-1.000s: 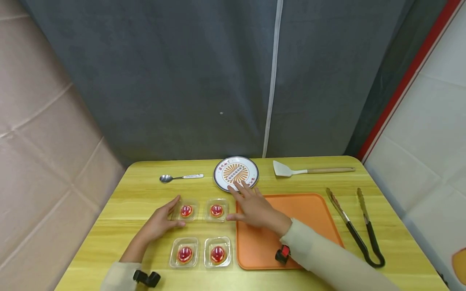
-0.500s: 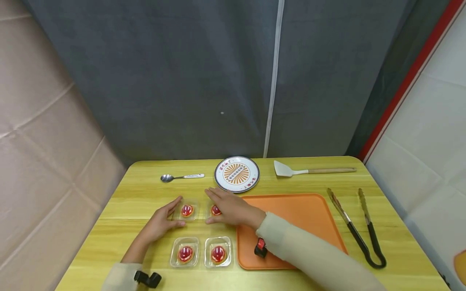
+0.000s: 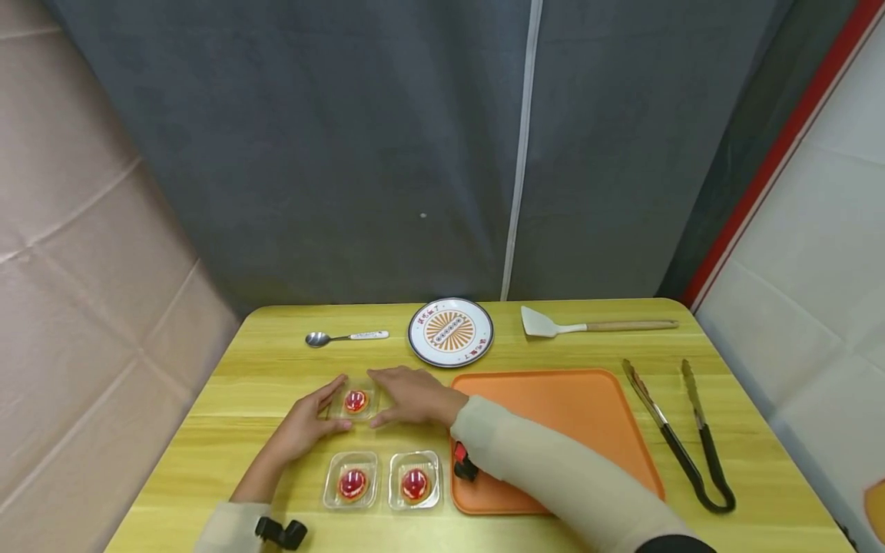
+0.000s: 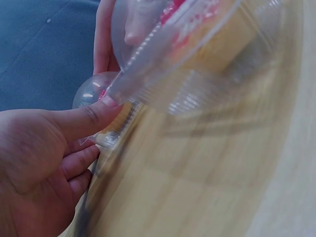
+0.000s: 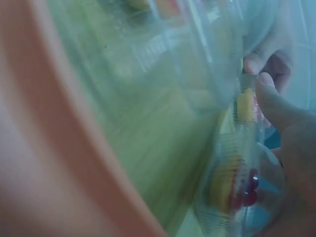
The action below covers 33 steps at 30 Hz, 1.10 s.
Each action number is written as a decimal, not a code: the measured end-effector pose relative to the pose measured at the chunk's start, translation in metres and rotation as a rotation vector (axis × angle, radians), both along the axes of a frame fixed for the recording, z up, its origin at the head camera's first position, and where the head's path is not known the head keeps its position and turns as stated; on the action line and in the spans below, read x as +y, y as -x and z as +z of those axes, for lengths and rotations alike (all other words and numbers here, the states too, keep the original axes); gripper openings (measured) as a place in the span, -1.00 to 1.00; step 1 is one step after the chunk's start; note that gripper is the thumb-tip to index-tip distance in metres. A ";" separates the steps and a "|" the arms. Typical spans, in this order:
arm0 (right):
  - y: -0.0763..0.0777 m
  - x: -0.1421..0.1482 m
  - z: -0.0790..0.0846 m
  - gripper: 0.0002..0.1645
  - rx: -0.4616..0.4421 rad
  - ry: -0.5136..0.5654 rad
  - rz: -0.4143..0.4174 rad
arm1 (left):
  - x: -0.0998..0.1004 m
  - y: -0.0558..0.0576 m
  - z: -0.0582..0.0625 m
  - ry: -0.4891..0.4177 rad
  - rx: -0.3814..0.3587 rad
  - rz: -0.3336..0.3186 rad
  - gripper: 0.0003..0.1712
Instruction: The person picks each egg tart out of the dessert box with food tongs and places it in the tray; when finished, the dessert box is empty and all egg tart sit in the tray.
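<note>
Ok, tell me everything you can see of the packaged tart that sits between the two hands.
The packaged tart is a clear, plastic-looking box with a ridged base and domed lid around a tan pastry with a glossy red top. It sits flat on the table, its left part gripped by the thumb and fingers of the left hand. The right hand has its fingers close by the right side; whether they touch it can't be told.
</note>
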State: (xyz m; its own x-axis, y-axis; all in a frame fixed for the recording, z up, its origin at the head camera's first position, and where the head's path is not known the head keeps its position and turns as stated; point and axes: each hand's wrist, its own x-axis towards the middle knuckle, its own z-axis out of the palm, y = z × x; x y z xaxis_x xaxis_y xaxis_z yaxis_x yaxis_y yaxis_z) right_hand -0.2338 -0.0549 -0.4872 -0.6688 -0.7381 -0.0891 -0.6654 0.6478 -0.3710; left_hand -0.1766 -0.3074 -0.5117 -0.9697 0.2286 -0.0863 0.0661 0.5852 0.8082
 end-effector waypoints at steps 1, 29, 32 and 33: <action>0.000 -0.002 -0.002 0.21 0.006 -0.006 -0.007 | 0.000 0.000 0.000 0.004 -0.004 0.006 0.10; -0.008 -0.011 -0.003 0.09 0.074 -0.006 -0.154 | 0.003 -0.004 -0.007 0.007 0.004 0.051 0.08; -0.008 -0.011 -0.003 0.09 0.070 -0.007 -0.152 | 0.004 -0.004 -0.009 0.008 0.029 0.067 0.05; -0.008 -0.011 -0.003 0.09 0.069 -0.006 -0.151 | 0.004 -0.005 -0.010 0.017 0.046 0.066 0.04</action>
